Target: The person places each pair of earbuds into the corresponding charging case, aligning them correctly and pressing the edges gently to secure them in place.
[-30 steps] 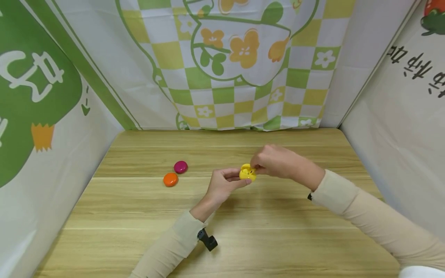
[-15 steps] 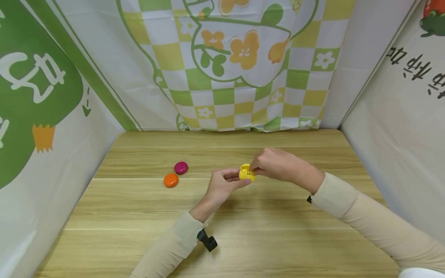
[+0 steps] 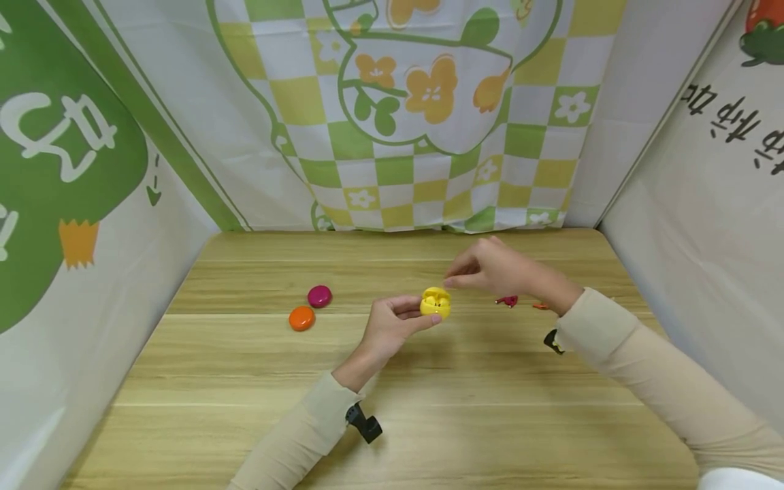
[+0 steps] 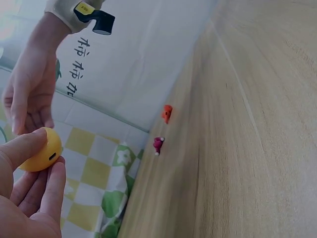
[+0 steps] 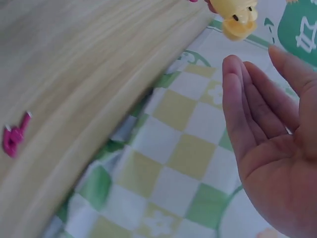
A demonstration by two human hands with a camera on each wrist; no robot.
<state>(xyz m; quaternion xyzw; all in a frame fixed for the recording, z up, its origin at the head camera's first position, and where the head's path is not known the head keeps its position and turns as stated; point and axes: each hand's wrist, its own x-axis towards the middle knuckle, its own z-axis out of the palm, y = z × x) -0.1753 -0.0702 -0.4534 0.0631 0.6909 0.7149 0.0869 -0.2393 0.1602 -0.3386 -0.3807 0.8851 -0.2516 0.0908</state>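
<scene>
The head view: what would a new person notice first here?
First the yellow earbud case, open, which the left hand pinches above the middle of the wooden table. The right hand hovers just beside it, fingers relaxed and holding nothing. At the left lie a magenta case and an orange case.

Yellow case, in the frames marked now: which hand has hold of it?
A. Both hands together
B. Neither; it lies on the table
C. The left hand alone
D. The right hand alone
C. The left hand pinches the yellow case in its fingertips, while the right hand hangs open just above it, touching nothing.
</scene>
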